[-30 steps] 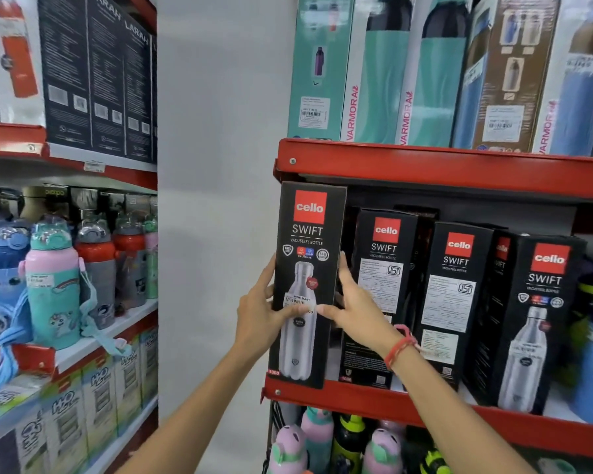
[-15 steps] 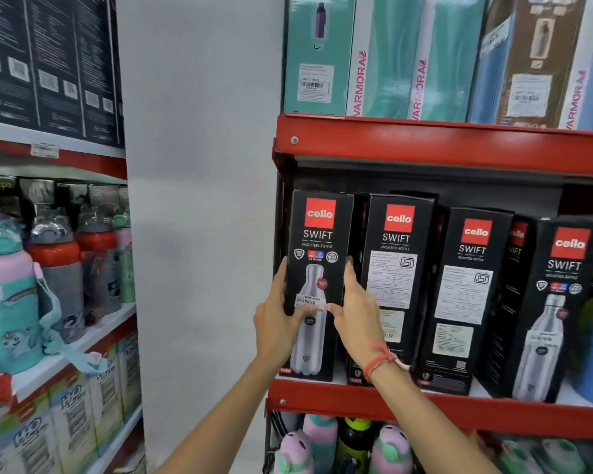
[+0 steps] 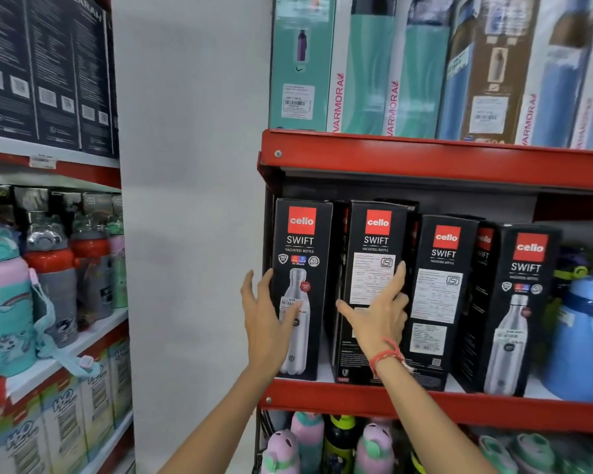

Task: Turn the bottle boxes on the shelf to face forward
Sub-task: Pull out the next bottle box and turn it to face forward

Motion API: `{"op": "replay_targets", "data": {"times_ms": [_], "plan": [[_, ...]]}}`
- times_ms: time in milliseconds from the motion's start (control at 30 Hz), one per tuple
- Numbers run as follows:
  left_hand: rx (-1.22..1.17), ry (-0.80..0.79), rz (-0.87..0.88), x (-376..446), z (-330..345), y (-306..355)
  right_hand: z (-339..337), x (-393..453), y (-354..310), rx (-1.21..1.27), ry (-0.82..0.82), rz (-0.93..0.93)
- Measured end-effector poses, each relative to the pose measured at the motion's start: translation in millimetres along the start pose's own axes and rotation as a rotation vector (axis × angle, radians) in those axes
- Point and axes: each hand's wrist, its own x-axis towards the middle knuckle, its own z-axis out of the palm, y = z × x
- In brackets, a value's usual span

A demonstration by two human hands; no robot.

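We are looking up at a red shelf (image 3: 435,407) carrying a row of black Cello Swift bottle boxes. At nine o'clock in that row stands the first box (image 3: 300,254), upright at the left end of the shelf, its bottle picture and badges turned to us. Our left hand (image 3: 266,318) is spread wide, fingers apart, palm over the lower left part of that box with the thumb lying across the printed bottle; we cannot tell whether the palm presses on the cardboard or sits just off it.

Just beside it at three o'clock stands the second box (image 3: 374,241), showing a white text panel under the logo, not a bottle picture. Our right hand (image 3: 377,313) is spread over its front, thumb stretched toward nine o'clock and fingertips reaching the box's right edge. A red thread bracelet (image 3: 387,355) circles that wrist.

Further toward three o'clock, the third box (image 3: 442,268) also shows a text panel and sits angled. Beyond it the fourth box (image 3: 524,278) shows a bottle picture, with another box's edge peeking between them.

At twelve o'clock, teal and blue Varmora boxes (image 3: 367,80) line the shelf above. At six o'clock, pastel kids' bottles (image 3: 302,439) fill the level below. Off at nine o'clock, past a white wall column (image 3: 192,200), a second rack holds kids' sipper bottles (image 3: 4,302).
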Motion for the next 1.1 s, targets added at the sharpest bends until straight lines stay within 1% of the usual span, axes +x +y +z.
{"op": "replay_targets", "data": {"times_ms": [100, 167, 233, 300, 400, 500, 600, 667, 733, 833, 933, 1000, 1100], "plan": [[-0.026, 0.033, 0.067, -3.0, 0.3, 15.9, -18.7, 3.1, 5.0, 0.061, -0.012, -0.081], [-0.077, 0.017, 0.091, -7.0, 4.4, 28.7, -32.4, 0.5, 8.5, 0.105, -0.003, -0.138], [-0.142, -0.061, 0.077, -11.7, 9.4, 41.6, -49.0, 0.1, 7.3, 0.151, 0.003, -0.217], [-0.153, -0.155, 0.065, -15.8, 14.9, 57.1, -68.7, 4.4, 7.7, 0.194, -0.041, -0.266], [-0.182, -0.306, 0.041, -24.1, 16.6, 80.5, -95.0, 2.4, 18.7, 0.280, -0.206, -0.273], [-0.240, -0.417, -0.035, -34.2, 10.3, 96.7, -122.1, -2.9, 35.4, 0.385, -0.357, -0.271], [-0.287, -0.612, -0.094, -51.0, -4.1, 110.9, -147.2, 0.1, 48.3, 0.482, -0.527, -0.266], [-0.243, -0.728, -0.072, -61.3, -10.9, 116.4, -157.7, 1.6, 52.1, 0.525, -0.620, -0.286], [-0.224, -0.728, -0.046, -68.5, -12.5, 119.4, -162.8, 3.5, 54.7, 0.552, -0.694, -0.299], [-0.190, -0.662, 0.002, -68.7, -7.4, 119.7, -162.6, 14.6, 54.4, 0.583, -0.800, -0.278], [-0.143, -0.583, 0.043, -62.7, 6.1, 113.5, -159.0, 31.1, 46.5, 0.606, -0.911, -0.219], [-0.117, -0.542, 0.062, -55.6, 18.8, 104.9, -153.8, 40.8, 42.1, 0.603, -0.928, -0.230], [-0.075, -0.509, 0.077, -40.8, 37.5, 90.4, -136.8, 51.1, 41.6, 0.598, -0.897, -0.224]]}}
